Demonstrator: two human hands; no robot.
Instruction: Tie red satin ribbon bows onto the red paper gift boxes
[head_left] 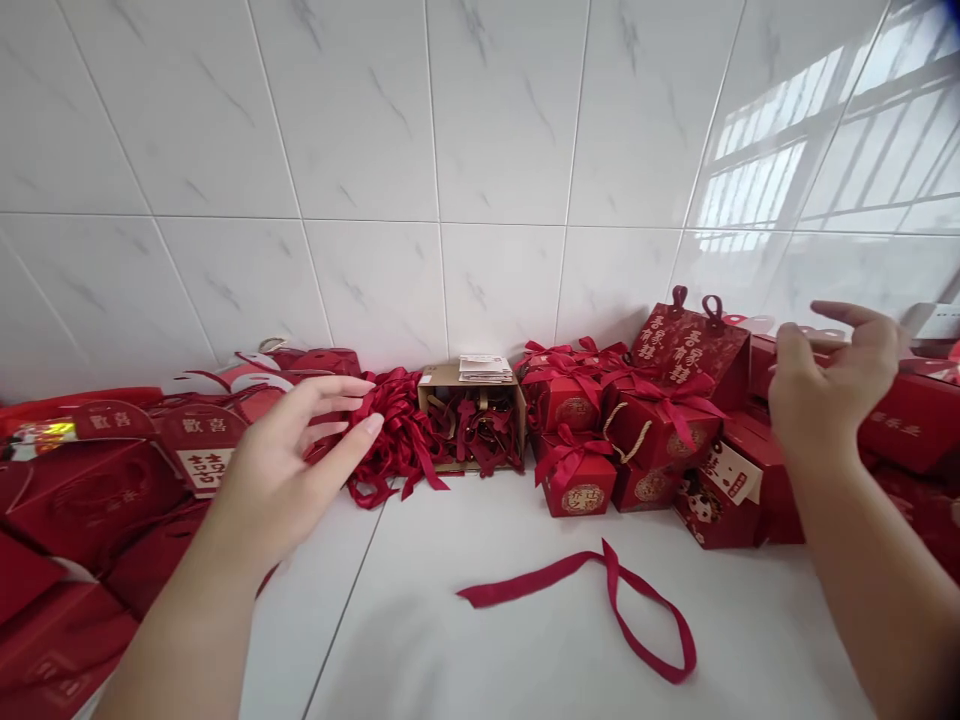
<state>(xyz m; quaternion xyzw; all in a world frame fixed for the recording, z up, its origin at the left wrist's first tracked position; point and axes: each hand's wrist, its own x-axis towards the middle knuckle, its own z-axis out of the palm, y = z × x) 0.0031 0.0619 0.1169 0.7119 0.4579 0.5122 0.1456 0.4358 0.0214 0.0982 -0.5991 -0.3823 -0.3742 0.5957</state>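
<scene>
My left hand (300, 470) is raised with fingers apart and nothing in them. Just beyond it lies a heap of dark red ribbons (401, 430); whether the fingertips touch it I cannot tell. My right hand (836, 380) is up in front of the red boxes on the right, its fingers spread and curved, holding nothing that I can see. A single red ribbon (652, 605) lies loose on the white tabletop (420, 640) between my arms, its right end looped over.
Red gift boxes (97, 490) crowd the left side. A cardboard box (471, 465) of dark red straps stands against the tiled wall (495, 130), a stack of cards (484, 368) on top. Ribbon-tied boxes (574, 480) and handled boxes (690, 345) are stacked at right.
</scene>
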